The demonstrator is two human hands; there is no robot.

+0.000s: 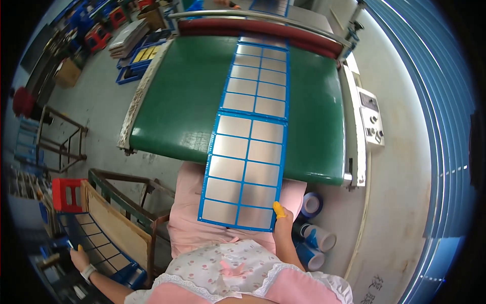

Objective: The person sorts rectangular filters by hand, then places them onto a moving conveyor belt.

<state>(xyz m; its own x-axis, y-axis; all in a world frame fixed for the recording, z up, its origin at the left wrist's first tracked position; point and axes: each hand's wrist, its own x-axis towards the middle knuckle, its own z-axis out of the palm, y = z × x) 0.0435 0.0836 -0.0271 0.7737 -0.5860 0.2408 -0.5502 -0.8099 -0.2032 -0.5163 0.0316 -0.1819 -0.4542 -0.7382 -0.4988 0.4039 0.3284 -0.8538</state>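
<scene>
A flat blue-framed panel with a grid of pale rectangles reaches off the green conveyor belt toward my lap. My right hand, with a yellow finger cover, pinches its near right corner. Just beyond lies a second such panel, end to end with it, running back under the red roller. Down at the left, my left hand is closed beside another gridded panel lying in a wooden-sided holder. A small blue-and-white piece shows at its fingertips, too blurred to name.
A control box with knobs is mounted right of the belt. Rolls of film stand on the floor by my right arm. On the left are a red stool, a metal frame and blue trays.
</scene>
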